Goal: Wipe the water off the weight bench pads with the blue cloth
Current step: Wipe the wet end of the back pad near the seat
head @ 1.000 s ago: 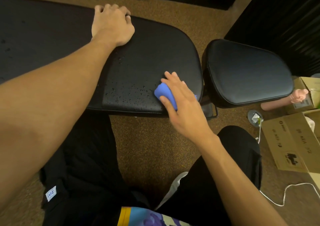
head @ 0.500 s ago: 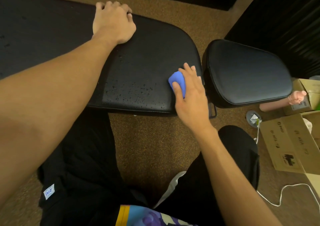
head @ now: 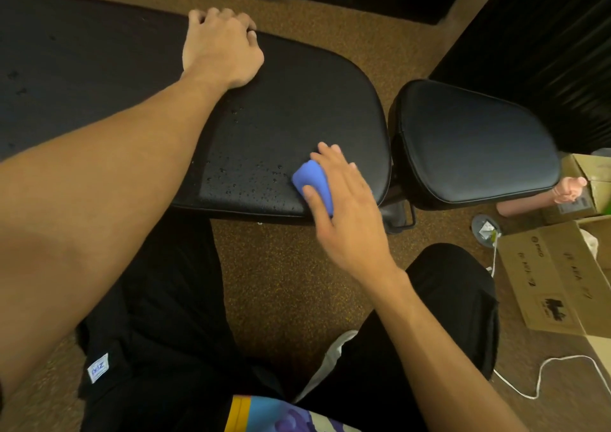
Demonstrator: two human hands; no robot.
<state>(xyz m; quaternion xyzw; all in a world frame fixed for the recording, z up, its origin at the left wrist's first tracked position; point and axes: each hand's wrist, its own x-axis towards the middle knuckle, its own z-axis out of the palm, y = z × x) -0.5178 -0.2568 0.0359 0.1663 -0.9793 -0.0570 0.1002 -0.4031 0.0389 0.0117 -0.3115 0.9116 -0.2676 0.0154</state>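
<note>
**Wiping back-and-forth on the long pad, droplets still left of the cloth**

My right hand (head: 344, 206) is pressed flat over the blue cloth (head: 312, 180), fingers spread on top and thumb along its near side, so it's clamped on the cloth against the long bench pad (head: 297, 100). Cloth sits at centre-right of the frame, near the pad's front edge and close to its right end. My left hand (head: 221, 48) is at upper centre, fingers curled over the pad's far edge, bracing; holding nothing, just gripping the pad rim.

What changed: half a second back the cloth was further right, nearly at the pad's right edge; now it has swung back left, roughly to where it was a second ago. So that reads as one full stroke out and back. Left hand hasn't shifted.

The strip to the right of the cloth looks dry now. Water droplets (head: 251, 180) are still beaded left of the cloth along the front part of the pad, centre of frame, plus a few specks further up near my left wrist and some on the pad at far left. The small seat pad (head: 476, 140) at right of frame looks dry as far as I can tell, dim light though.

Judgement: task part done, right end cleared, main wet patch still to go. Next stroke likely needs to carry further left through the beads, keeping pressure flat so the cloth doesn't bunch or slip off the front edge
</note>
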